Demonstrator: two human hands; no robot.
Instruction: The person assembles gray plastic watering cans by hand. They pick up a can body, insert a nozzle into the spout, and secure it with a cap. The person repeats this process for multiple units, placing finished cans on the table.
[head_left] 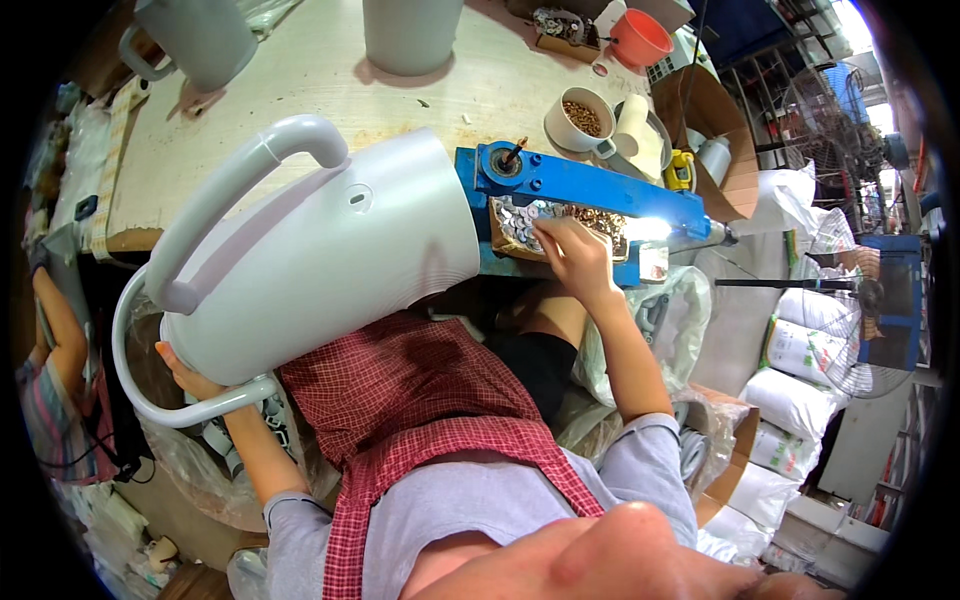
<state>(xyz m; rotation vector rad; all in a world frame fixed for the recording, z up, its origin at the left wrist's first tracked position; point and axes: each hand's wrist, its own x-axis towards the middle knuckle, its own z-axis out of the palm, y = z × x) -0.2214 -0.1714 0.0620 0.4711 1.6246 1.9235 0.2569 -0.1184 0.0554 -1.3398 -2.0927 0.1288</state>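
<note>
A large pale grey plastic can [330, 265] with two looped handles, shaped like a watering can body, lies tilted across my lap and the table edge. Its wide rim points right, close to a blue metal machine arm [600, 190]. My left hand [190, 375] grips the can's base beside the lower handle, some fingers hidden behind it. Under the blue arm, my right hand [575, 255] reaches into a tray of small parts, thumb and fingers pinched together. Silvery washers [515, 222] lie on the tray's left, brass-coloured pieces [600, 220] on its right. Whatever the fingertips hold is too small to make out.
A grey jug [205, 45] and a grey container [410, 35] stand on the table [300, 70]. Behind the machine are a cup of brass-coloured pieces [582, 118], a red bowl [641, 38] and a cardboard box [735, 130]. White sacks [800, 400] fill the right; another person's arm [65, 320] shows far left.
</note>
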